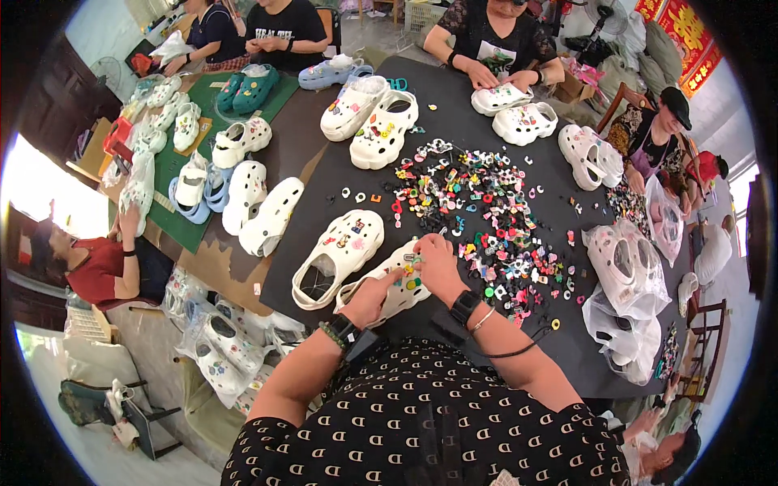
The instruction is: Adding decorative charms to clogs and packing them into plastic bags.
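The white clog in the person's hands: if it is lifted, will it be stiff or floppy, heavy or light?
The white clog, held by the left hand and right hand, probably keeps its shape: its thick sole and moulded upper look foam-like. It is likely light for its size, since the upper is full of holes. The small charms pressed into it might pop out if knocked.

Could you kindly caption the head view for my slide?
Both hands, left and right, on a white clog beside a charm pile.
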`<action>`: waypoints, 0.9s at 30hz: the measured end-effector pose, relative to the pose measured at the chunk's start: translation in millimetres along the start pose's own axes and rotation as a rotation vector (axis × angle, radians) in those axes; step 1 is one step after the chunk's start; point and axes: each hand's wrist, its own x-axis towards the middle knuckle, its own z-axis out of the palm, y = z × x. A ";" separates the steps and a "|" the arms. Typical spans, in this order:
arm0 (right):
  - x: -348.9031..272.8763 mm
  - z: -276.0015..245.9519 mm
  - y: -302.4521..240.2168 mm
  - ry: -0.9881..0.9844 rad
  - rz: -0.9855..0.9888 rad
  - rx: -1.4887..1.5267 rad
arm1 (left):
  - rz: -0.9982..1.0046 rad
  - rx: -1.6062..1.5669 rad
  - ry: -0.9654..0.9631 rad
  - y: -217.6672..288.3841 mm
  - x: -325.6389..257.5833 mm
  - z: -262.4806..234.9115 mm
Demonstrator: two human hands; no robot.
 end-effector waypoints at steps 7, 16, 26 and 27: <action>-14.6 3.2 31.5 0.103 -0.197 0.179 | -0.564 -0.849 0.081 4.1 -30.2 -6.9; -50.1 -6.1 90.4 -0.079 0.079 0.170 | -0.477 -0.587 0.915 -38.0 -40.8 -35.4; -83.3 -5.5 96.7 -0.174 0.083 0.118 | -0.509 -1.502 0.457 -83.0 -22.1 -52.7; -83.8 -6.1 94.9 -0.161 0.069 0.102 | -0.406 -0.875 0.406 -95.1 -24.4 -48.9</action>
